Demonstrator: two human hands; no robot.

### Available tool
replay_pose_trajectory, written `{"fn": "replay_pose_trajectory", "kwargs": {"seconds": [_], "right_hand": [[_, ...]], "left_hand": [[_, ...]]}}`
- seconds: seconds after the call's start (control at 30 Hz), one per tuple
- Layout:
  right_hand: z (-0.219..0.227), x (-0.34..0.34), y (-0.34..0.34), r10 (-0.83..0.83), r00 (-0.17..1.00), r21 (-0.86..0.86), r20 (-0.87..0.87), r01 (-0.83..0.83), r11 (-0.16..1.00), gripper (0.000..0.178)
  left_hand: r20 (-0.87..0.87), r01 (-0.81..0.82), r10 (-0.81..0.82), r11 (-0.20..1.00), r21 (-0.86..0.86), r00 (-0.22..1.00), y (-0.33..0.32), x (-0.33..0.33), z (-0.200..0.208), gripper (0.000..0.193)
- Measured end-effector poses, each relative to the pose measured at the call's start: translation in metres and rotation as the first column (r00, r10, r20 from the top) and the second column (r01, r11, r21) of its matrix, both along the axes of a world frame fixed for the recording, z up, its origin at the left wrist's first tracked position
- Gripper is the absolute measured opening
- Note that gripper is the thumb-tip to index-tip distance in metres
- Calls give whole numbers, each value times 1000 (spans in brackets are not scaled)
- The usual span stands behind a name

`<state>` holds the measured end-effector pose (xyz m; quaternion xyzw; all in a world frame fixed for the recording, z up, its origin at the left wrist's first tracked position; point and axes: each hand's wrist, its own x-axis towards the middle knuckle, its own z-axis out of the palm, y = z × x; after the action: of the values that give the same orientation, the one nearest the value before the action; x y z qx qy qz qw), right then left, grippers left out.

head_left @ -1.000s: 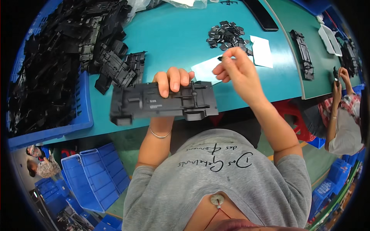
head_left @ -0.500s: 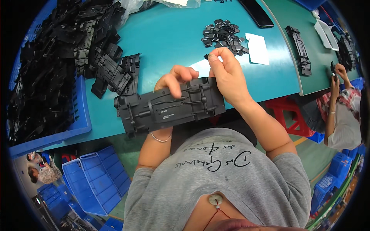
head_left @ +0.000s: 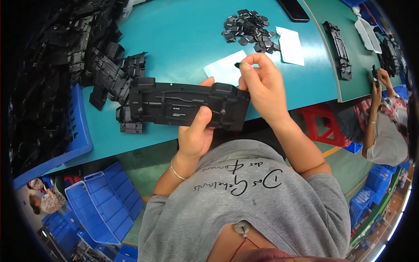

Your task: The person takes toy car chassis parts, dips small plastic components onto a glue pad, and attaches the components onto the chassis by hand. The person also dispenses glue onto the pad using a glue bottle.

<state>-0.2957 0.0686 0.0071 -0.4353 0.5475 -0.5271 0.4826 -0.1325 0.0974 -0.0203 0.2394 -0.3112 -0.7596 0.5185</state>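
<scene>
My left hand point(head_left: 197, 133) grips a long black plastic toy-car chassis point(head_left: 174, 105) from its near edge, the thumb on its face and a fingertip showing past the far edge. Just right of the chassis, my right hand point(head_left: 265, 85) pinches a small black plastic piece point(head_left: 238, 65) between thumb and fingertips. A heap of similar small black pieces point(head_left: 248, 28) lies on the teal table beyond. Between the heap and the chassis is a white paper sheet point(head_left: 224, 68), partly covered by my right hand.
Black chassis parts point(head_left: 109, 74) spill from a large blue crate point(head_left: 80, 126) on the left. Another white sheet point(head_left: 290, 46) and a black phone point(head_left: 293, 9) lie at the far right. A co-worker point(head_left: 384, 126) handles a part at the green table point(head_left: 358, 87).
The chassis has rolled over in my left hand, whose thumb now presses its face where fingers did before. My right hand still pinches the small piece, now more exposed at the fingertips.
</scene>
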Motion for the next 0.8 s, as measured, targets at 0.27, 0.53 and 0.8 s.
{"fn": "replay_pose_trajectory", "kwargs": {"seconds": [0.27,0.53,0.8], "right_hand": [[-7,-40,28,120,991,185,-66,-106,977,8],[2,-27,47,120,986,200,-115,-95,975,10],[-5,-13,53,110,978,137,-179,-86,987,20]], "left_hand": [[486,48,94,961,-272,869,-1,17,-9,31],[506,100,24,971,-217,862,2,22,-13,15],[563,124,36,962,-243,826,8,22,-10,15]]}}
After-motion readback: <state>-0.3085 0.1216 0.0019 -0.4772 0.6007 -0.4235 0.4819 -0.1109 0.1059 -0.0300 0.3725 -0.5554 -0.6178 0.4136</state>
